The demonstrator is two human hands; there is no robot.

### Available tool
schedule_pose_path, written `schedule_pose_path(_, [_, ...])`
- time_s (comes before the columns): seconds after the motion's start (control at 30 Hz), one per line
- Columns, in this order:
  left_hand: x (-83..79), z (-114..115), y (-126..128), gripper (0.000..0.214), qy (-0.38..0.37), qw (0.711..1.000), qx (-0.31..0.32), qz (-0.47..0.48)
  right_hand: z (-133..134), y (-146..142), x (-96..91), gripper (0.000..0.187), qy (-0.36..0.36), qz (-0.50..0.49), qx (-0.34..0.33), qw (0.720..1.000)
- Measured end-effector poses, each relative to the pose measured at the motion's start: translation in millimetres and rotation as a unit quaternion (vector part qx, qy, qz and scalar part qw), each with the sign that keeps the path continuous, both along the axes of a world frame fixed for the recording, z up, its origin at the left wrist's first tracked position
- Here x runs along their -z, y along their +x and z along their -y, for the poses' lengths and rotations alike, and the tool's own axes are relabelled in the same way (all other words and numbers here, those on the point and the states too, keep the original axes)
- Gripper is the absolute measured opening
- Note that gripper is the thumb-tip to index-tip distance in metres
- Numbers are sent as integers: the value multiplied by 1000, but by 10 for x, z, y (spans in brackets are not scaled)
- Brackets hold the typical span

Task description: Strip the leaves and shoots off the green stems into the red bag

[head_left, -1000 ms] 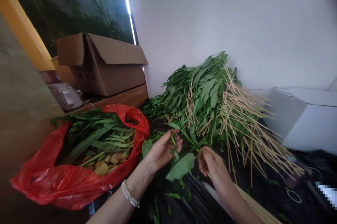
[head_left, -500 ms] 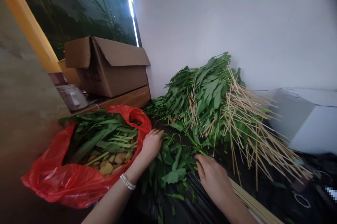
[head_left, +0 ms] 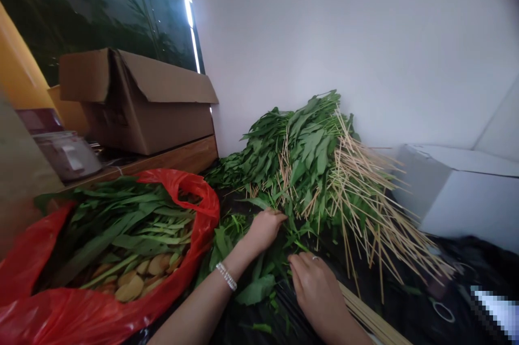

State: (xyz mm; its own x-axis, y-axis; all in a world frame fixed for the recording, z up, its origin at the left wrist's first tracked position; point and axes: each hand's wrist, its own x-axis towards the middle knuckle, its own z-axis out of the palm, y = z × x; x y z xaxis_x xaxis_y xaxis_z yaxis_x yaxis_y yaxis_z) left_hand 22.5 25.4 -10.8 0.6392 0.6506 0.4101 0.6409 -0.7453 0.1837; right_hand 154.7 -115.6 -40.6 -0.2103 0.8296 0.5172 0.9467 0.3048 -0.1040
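Note:
A big heap of green leafy stalks skewered on bamboo sticks (head_left: 320,172) leans against the white wall. My left hand (head_left: 263,229), with a pearl bracelet on the wrist, curls its fingers into the leaves at the front foot of the heap. My right hand (head_left: 314,285), wearing a ring, lies palm down on loose leaves (head_left: 255,291) on the black sheet, fingers together and pointing at the heap. Whether either hand grips a stalk is hidden by the leaves.
A red plastic bag (head_left: 178,280) holding trimmed greens and pale slices sits at the left. A brown cardboard box (head_left: 141,107) rests on a wooden ledge behind it. A white box (head_left: 458,193) stands at the right. Bare bamboo sticks (head_left: 365,312) lie beside my right hand.
My left hand went from the rim of the red bag rightward into the foot of the leaf heap. My right hand stayed low on the sheet. The view shifted slightly right.

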Motion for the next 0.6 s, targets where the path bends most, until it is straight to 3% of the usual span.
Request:
schedule_pose_path(0.1, [157,-77,22,30,8,1000,16,-15,-6,1,-30,26,6,-3,1,1000])
schedule_pose_path(0.2, [198,-105,1,23,21,999,15,-21,-21,40,-79,25,9,-37,6,999])
schedule_pose_path(0.3, [141,-64,-14,20,42,999,2,-10,-56,132,-126,22,41,-98,21,994])
schedule_pose_path(0.47, [29,91,-33,21,140,988,-2,71,-105,272,-184,24,104,-164,62,979])
schedule_pose_path(0.6, [-8,205,-45,20,173,982,34,67,-98,300,-226,27,72,-293,40,953])
